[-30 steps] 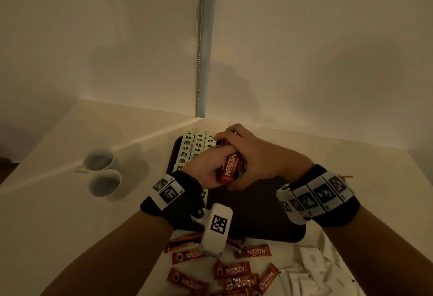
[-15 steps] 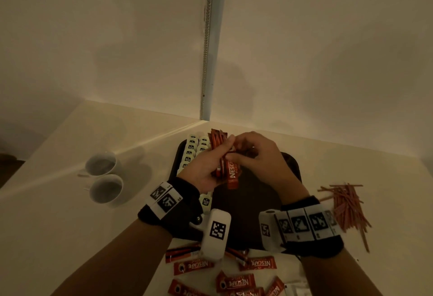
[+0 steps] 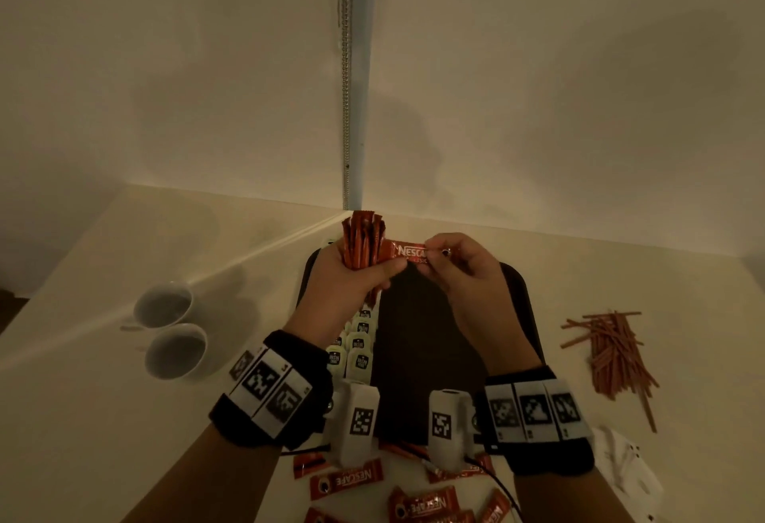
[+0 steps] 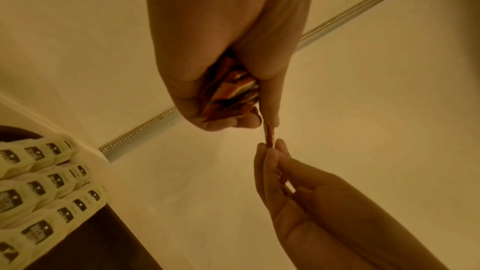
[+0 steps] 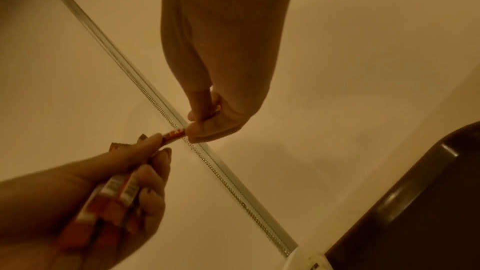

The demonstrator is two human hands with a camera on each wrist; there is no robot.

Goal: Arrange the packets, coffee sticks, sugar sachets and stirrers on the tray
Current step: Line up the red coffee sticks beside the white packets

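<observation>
Two plain cream walls (image 3: 165,88) meet in a corner beyond the fingers, where a pale strip (image 3: 357,79) with a beaded chain (image 3: 344,67) runs upright. The pale surface (image 3: 82,419) lies in dim, warm light.

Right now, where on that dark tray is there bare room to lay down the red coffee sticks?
The tray is bare across its middle and right part, between the rows of white packets along its left side and its right rim. The table's near edge is crowded with loose coffee sticks; the stirrers lie right of the tray.
</observation>
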